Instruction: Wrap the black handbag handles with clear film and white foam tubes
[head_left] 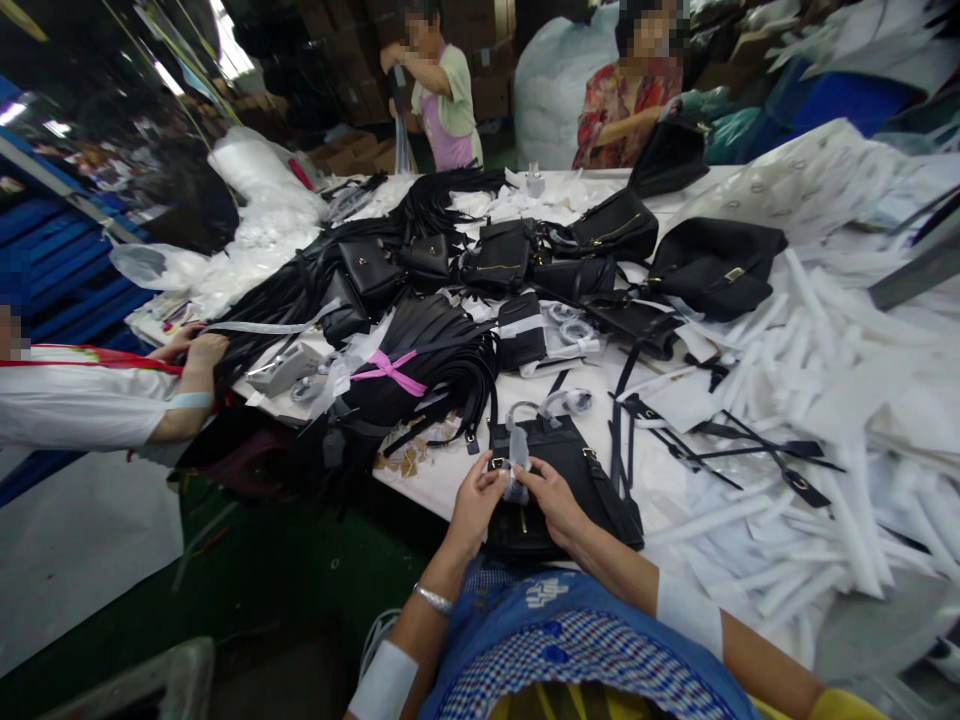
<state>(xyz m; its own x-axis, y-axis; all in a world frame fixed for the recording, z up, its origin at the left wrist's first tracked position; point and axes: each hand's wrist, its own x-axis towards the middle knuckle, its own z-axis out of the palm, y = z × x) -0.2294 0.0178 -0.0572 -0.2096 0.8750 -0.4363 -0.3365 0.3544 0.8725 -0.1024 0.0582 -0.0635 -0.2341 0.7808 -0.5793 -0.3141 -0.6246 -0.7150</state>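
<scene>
A black bag (581,480) lies flat at the table's near edge, right in front of my body. Over its upper left part, my left hand (478,500) and my right hand (551,497) are close together, fingers pinched on a piece of clear plastic wrap (518,450). The wrap stands up between the fingertips and seems to cover part of the bag's handle or strap. Gold buckles show on the bag on both sides of my hands. Looped wrapped handles (574,402) rest just above the bag.
Black straps tied with a pink ribbon (390,371) lie to the left. Several black bags (499,255) fill the table's middle. White padding strips (840,400) heap up on the right. A co-worker's hands (196,345) hold straps at the left; two people stand across the table.
</scene>
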